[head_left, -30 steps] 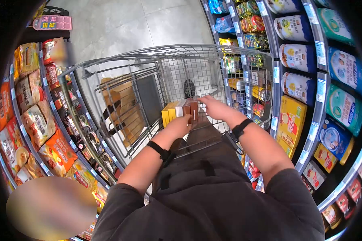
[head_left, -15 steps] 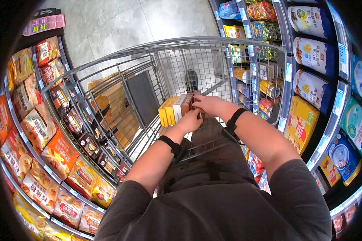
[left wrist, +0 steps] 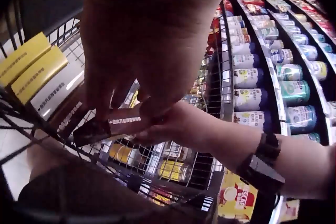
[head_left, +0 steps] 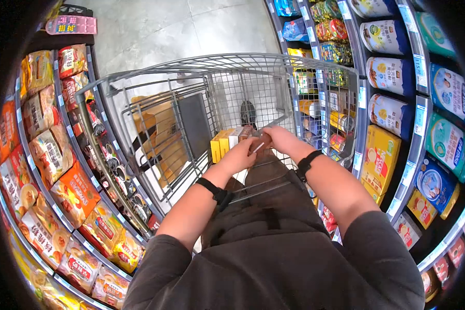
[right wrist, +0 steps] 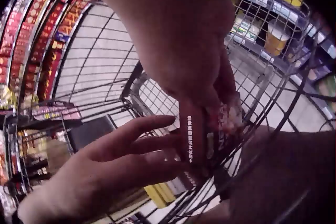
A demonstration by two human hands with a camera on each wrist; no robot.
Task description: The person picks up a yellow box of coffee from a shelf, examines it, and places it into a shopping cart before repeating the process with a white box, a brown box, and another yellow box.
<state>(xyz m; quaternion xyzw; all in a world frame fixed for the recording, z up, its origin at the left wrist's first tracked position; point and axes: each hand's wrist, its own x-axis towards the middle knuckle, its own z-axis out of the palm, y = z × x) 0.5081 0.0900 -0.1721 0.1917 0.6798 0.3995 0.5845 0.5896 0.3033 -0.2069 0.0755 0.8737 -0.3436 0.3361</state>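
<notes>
Both hands hold a dark brown box point(head_left: 259, 146) at the near end of the shopping cart point(head_left: 243, 57). White lettering runs along its narrow side point(right wrist: 190, 134). The left hand point(head_left: 241, 156) has its fingers and thumb at one side of the box; in the right wrist view those fingers point(right wrist: 152, 142) reach its edge. The right hand point(head_left: 281, 139) grips the other end, its fingertips partly hidden. Beside the hands stands a row of upright boxes: yellow ones point(left wrist: 39, 74), a white one point(left wrist: 55, 90) and a brown one point(left wrist: 71, 116).
Shelves of bagged food point(head_left: 51, 150) line the left side, and shelves of tubs point(head_left: 387, 72) and yellow cartons point(head_left: 380, 160) the right. A grey panel point(head_left: 195, 121) and a brown carton point(head_left: 163, 137) are at the cart's left. Grey floor point(head_left: 191, 31) lies beyond the cart.
The left hand has moved right from the row of boxes to meet the right hand. The brown box is now between both hands, tilted and apart from the row.
</notes>
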